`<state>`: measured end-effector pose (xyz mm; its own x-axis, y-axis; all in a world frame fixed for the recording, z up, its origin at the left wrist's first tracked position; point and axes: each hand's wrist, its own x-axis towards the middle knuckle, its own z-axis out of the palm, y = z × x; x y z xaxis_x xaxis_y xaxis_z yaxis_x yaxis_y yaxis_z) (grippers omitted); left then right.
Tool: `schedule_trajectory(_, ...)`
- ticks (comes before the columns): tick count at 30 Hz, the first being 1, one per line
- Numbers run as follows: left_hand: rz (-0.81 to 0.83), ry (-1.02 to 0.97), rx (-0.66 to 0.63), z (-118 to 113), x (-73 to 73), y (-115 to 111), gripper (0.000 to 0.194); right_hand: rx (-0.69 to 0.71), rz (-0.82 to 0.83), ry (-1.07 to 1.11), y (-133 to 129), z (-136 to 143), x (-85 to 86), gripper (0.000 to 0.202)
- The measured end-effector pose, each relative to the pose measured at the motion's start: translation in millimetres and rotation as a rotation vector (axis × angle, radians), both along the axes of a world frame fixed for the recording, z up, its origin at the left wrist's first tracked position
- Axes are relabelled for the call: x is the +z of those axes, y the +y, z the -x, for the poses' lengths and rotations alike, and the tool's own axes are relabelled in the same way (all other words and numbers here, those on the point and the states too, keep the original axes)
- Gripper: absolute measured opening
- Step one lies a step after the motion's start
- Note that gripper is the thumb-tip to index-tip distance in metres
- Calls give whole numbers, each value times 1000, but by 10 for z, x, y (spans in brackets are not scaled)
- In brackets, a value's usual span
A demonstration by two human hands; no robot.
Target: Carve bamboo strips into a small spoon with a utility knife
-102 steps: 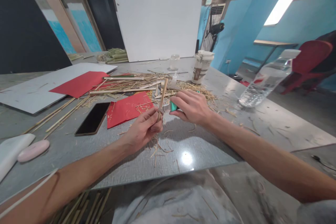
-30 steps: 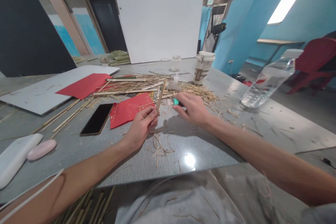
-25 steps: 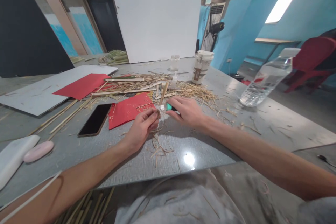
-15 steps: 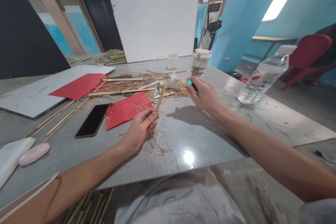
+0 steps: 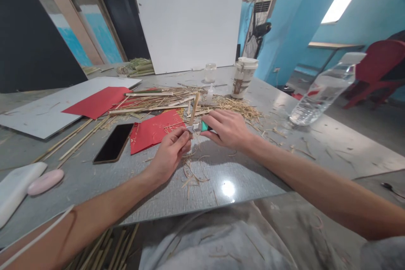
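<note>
My left hand (image 5: 172,152) pinches the lower end of a thin straw-coloured strip (image 5: 194,109), which stands up and leans slightly right. In my right hand (image 5: 226,128) is a utility knife (image 5: 205,126) with a green part by its blade end. The blade points left and meets the strip just above my left fingertips; whether it has cut in cannot be seen. Thin shavings (image 5: 191,171) lie on the table below my hands. Left of the strip, red paper (image 5: 155,133) carries more shavings.
A heap of stalks (image 5: 164,99) and shavings lies behind my hands, with a small white-nozzled bottle (image 5: 210,93) by it. A paper cup (image 5: 243,78) and water bottle (image 5: 325,90) stand right. At left are a phone (image 5: 113,143), a pink oval object (image 5: 46,182) and a white board (image 5: 31,112).
My right hand has brought the knife left and toward me, from above the shavings heap to the strip. My left hand keeps its pinch and has hardly moved.
</note>
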<state>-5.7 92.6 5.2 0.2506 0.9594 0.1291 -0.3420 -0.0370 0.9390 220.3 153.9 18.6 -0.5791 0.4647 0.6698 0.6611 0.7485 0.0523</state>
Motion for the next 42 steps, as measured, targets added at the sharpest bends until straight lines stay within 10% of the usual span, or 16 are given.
schedule_trajectory(8, -1, 108, -60, -64, -40, -92, 39, -392, -57, 425, 467, -647, 203, 43)
schedule_trajectory(21, -118, 157, 63, 73, -46, 109, 35, 50, 29, 2, 7, -5, -87, 58)
schedule_trajectory(26, -98, 145, 15, 33, -28, 24, 37, 13, 13, 8, 80, -64, -42, 56)
schedule_trajectory(34, -53, 208, -43, -59, -13, -110, 38, -437, -54, 399, 515, -712, 190, 50)
schedule_trajectory(42, -99, 245, 157, 73, 33, 63, 24, -159, 36, 159, 207, -246, -9, 46)
